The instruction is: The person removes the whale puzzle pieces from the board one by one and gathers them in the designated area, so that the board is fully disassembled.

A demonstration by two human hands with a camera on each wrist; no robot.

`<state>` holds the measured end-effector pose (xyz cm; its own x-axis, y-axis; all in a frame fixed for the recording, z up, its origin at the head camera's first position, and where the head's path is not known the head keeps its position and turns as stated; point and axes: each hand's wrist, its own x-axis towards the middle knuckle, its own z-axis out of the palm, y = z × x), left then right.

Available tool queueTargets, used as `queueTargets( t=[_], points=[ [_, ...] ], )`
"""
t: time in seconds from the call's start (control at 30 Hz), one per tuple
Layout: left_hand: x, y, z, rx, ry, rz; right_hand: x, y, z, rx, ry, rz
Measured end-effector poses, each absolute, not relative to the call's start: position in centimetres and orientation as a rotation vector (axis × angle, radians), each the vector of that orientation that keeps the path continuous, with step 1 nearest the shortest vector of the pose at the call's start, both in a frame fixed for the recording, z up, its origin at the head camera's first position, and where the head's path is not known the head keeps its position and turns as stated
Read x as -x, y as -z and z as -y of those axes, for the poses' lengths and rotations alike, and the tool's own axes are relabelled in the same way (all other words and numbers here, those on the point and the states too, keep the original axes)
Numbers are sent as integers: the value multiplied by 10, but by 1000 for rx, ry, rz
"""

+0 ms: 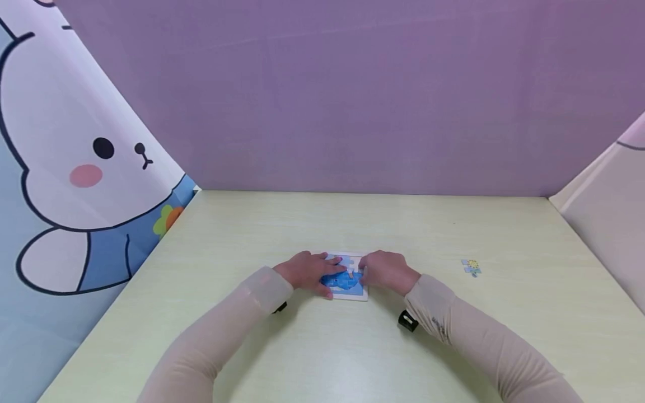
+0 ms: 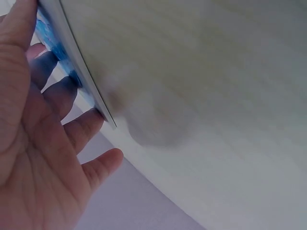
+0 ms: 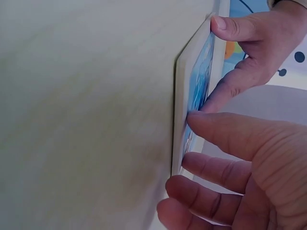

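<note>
A small jigsaw puzzle (image 1: 345, 284) with a blue picture and a white border lies flat on the table, its near edge facing me. My left hand (image 1: 308, 272) rests on its left side, fingers spread over the picture and thumb by the near left corner. Over the right edge is my right hand (image 1: 385, 271), its fingers bent. In the right wrist view, the right thumb (image 3: 225, 132) and forefinger (image 3: 216, 168) touch the puzzle's face, a gap apart. Whether a piece sits between them is unclear. White backing shows near the puzzle's upper right.
Several loose puzzle pieces (image 1: 471, 267), pale blue with a yellow sun, lie together on the table (image 1: 312, 352) to the right. A purple backdrop (image 1: 353, 101) rises behind the far edge. At the left hangs a cloth with a cartoon animal (image 1: 55, 151).
</note>
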<state>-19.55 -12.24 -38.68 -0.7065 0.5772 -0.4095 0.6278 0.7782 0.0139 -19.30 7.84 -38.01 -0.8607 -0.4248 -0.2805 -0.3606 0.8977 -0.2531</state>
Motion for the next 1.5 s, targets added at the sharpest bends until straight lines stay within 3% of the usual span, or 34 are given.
queueTargets(
  t=[1.5],
  points=[
    [195, 385, 119, -883, 182, -2567, 189, 385, -86, 584, 796, -2708]
  ],
)
